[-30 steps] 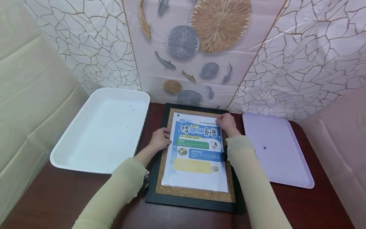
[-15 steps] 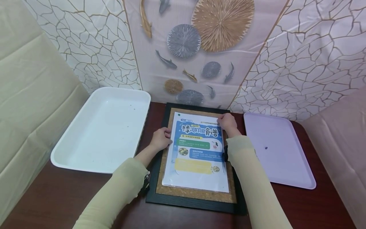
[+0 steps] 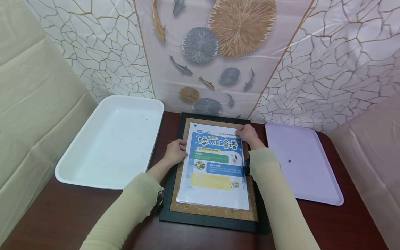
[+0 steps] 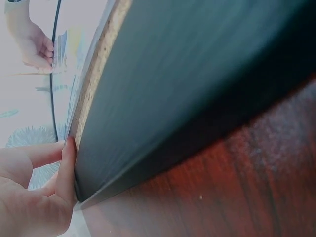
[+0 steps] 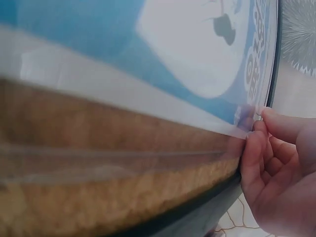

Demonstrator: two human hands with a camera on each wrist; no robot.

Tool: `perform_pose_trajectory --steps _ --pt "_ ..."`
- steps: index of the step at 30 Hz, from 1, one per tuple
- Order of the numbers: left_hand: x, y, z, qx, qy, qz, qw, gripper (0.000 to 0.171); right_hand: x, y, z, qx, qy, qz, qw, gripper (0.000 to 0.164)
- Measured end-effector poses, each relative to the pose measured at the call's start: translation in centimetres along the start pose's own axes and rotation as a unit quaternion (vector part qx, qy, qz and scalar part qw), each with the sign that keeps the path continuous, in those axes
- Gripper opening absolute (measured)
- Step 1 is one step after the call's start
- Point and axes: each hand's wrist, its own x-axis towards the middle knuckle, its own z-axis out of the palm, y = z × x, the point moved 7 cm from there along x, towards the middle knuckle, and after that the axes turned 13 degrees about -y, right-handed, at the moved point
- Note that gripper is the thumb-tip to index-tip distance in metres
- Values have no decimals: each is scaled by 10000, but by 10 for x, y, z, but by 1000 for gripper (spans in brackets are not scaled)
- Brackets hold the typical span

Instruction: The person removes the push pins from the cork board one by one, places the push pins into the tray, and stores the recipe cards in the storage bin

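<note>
A laminated poster [image 3: 215, 166] printed in blue, green and yellow lies on a cork board [image 3: 212, 210] with a black frame [image 3: 206, 223]. A small dark green pushpin [image 3: 195, 125] sits in its top left corner. At the poster's left edge, my left hand [image 3: 175, 152] pinches the margin between thumb and forefinger; these fingertips [image 4: 68, 144] meet at the edge in the left wrist view. My right hand [image 3: 247, 133] pinches at the top right corner, its thumb [image 5: 281, 123] and bent fingers close together. Whether a pin is between them is hidden.
A deep white tray [image 3: 109, 185] with tiny dark specks stands to the left. On the right lies a flat lilac tray [image 3: 312, 173] holding one small dark pushpin [image 3: 289, 160]. The dark red table [image 3: 78, 215] meets a patterned cloth backdrop [image 3: 112, 52] behind.
Both hands keep their places on the poster. Only a slight shift of the head view shows; the poster, frame and trays stay put.
</note>
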Motion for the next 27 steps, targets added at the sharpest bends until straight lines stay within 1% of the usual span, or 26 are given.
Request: perform_pose_trajectory --steps 9,19,24,27 --pt "-1 1 -1 33 -15 18 10000 43 -9 -5 2 151 17 -235 9996 20" --pt "-1 1 0 -45 -54 46 10000 43 -23 -4 -5 -102 -13 -403 9991 20" --pt "-1 1 0 -38 -47 55 10000 43 -34 3 -11 -154 -73 -546 9984 25" --pt "-2 0 0 -62 -51 34 10000 43 -42 9 -16 -345 -57 -725 9968 24"
